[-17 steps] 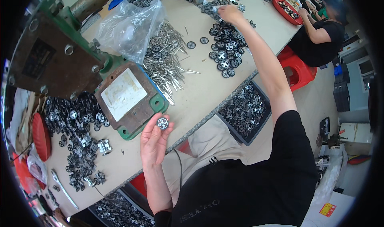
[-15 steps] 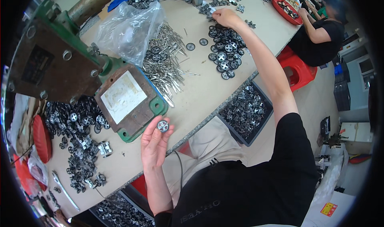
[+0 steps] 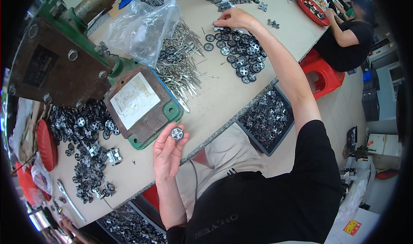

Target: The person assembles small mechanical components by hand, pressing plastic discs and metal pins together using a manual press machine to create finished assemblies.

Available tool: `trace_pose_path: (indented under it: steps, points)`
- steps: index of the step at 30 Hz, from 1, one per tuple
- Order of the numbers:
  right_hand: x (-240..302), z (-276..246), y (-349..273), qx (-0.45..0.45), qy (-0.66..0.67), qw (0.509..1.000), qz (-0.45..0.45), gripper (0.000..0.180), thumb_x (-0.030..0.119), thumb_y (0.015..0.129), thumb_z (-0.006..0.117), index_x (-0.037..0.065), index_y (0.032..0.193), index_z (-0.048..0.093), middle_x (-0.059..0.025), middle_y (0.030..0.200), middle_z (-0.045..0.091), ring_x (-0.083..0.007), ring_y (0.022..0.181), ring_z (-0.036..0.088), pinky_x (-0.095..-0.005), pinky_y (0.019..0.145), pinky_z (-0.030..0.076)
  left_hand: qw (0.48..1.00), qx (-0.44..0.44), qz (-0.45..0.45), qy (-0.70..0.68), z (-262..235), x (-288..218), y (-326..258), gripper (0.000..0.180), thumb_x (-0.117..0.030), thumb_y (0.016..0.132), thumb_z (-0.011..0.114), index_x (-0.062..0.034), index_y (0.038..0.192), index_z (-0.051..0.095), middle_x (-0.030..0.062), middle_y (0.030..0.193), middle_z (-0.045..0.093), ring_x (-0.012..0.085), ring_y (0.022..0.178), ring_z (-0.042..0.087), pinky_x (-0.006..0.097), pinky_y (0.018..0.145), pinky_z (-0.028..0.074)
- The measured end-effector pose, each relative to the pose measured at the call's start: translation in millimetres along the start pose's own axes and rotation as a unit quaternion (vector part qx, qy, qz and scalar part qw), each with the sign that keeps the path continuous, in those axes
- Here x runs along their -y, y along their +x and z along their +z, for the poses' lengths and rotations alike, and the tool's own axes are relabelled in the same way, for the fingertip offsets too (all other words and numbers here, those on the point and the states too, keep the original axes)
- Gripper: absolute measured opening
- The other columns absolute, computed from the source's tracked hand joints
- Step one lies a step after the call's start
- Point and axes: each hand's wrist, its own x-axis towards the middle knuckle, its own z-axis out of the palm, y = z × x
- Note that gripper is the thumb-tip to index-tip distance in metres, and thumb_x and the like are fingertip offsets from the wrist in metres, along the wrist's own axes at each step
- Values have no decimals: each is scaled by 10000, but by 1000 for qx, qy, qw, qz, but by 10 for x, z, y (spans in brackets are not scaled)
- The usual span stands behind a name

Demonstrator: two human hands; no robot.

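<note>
My left hand point(image 3: 167, 154) is closed, pinching a small black toy wheel point(image 3: 177, 134) with silver spokes between thumb and fingers. It is in front of the green press base point(image 3: 173, 110). My right hand point(image 3: 235, 18) reaches across the table, fingertips pinched on a small grey, silvery part point(image 3: 219, 28), whose shape is mostly hidden. That hand is at the far edge of a pile of loose wheels point(image 3: 241, 61). Left of the wheels lies a heap of thin metal axles point(image 3: 183, 67), with a few wheels on it.
A press with a white plate point(image 3: 134, 100) stands at left. Beside it are a clear plastic bag point(image 3: 140, 31), assembled wheel parts point(image 3: 88, 171) and a wrench point(image 3: 71, 201). A grey bin point(image 3: 287, 134) of small parts is below the table edge. Another person point(image 3: 344, 42) works at far right.
My right hand has moved nearer and slightly left, from the grey parts at the far side to the wheel pile's edge, with the small part. My left hand still holds its wheel.
</note>
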Motion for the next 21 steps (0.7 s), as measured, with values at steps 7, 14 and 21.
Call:
trace_pose_path:
  steps: [7,14,21]
  points:
    - [130,143,-35,-80,72,991,-78,381,254,655,732,72,980,652,-126,941,640,-254,848,610,-328,760,462,1000,1,-1,1,19,18,-7,314,-68,880,503,26,1179,484,190,1096,558,249,940,592,321,846,487]
    - [688,179,-1112,-23,388,916,-99,366,273,752,678,37,1028,631,-11,609,581,-42,516,460,-203,460,352,1000,-22,17,10,21,34,-48,374,-126,885,513,32,1214,436,193,1119,543,227,944,591,291,832,497]
    - [951,570,-1885,111,607,783,-77,168,-21,777,594,-35,943,617,-72,788,609,-120,645,594,-217,559,483,998,-46,25,35,135,44,-34,321,-65,878,509,21,1186,483,147,1074,578,223,936,592,301,830,487]
